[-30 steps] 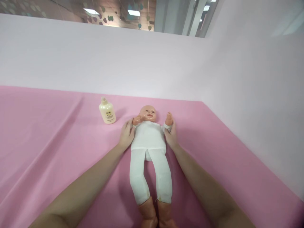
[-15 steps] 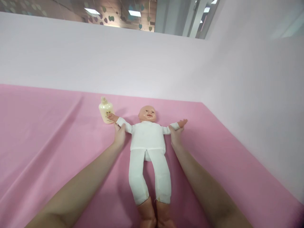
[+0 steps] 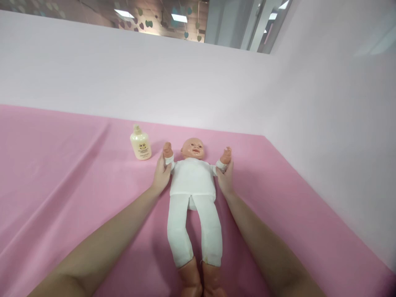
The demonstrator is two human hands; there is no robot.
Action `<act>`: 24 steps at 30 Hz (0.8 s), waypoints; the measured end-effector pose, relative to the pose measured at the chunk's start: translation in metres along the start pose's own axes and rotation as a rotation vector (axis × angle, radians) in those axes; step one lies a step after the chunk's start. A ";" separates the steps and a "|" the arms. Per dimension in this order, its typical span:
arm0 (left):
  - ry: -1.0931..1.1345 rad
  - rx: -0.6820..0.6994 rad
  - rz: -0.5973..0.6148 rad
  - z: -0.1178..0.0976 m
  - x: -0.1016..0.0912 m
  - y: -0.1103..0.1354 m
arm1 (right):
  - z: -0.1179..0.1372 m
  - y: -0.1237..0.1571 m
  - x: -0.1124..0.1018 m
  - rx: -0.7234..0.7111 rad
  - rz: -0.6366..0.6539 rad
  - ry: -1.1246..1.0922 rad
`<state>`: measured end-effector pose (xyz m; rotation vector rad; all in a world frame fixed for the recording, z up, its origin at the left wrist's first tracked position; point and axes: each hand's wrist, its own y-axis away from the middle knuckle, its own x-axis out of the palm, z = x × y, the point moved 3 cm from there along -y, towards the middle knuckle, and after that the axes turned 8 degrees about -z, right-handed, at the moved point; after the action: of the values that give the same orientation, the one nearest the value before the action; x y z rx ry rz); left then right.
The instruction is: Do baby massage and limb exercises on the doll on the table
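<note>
A baby doll [image 3: 193,177] with a white cloth body lies on its back, head away from me and feet toward me. My left hand [image 3: 161,173] is closed around the doll's arm on the left, near its wrist. On the other side, my right hand [image 3: 225,177] grips the doll's other arm in the same way. Both doll arms are bent upward, with the plastic hands raised beside the head. Left of the doll stands a cream-coloured pump bottle [image 3: 140,144] with dark print, apart from my left hand.
A pink cloth [image 3: 77,173] covers the surface, with a long crease on the left. White walls [image 3: 123,78] rise at the back and right. A window [image 3: 173,24] above the back wall shows ceiling lights and hanging heart shapes.
Both my hands have moved inward, bringing the doll's arms from stretched out sideways to raised near its body. The bottle's print is now uncovered by the doll's hand.
</note>
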<state>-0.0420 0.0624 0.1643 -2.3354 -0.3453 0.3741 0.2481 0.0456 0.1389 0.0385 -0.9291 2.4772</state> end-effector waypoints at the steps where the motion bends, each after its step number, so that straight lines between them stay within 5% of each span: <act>1: -0.032 0.026 0.014 -0.003 0.000 0.000 | 0.002 0.001 0.001 -0.030 0.016 0.018; 11: -0.359 0.248 0.197 0.004 0.012 0.006 | -0.008 0.006 0.008 -0.226 0.251 0.279; 24: -0.355 0.271 0.171 0.001 0.011 0.006 | 0.000 0.007 0.007 -0.246 0.195 0.315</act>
<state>-0.0315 0.0625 0.1578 -2.0331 -0.2452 0.8694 0.2387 0.0442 0.1362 -0.5320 -1.1300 2.4232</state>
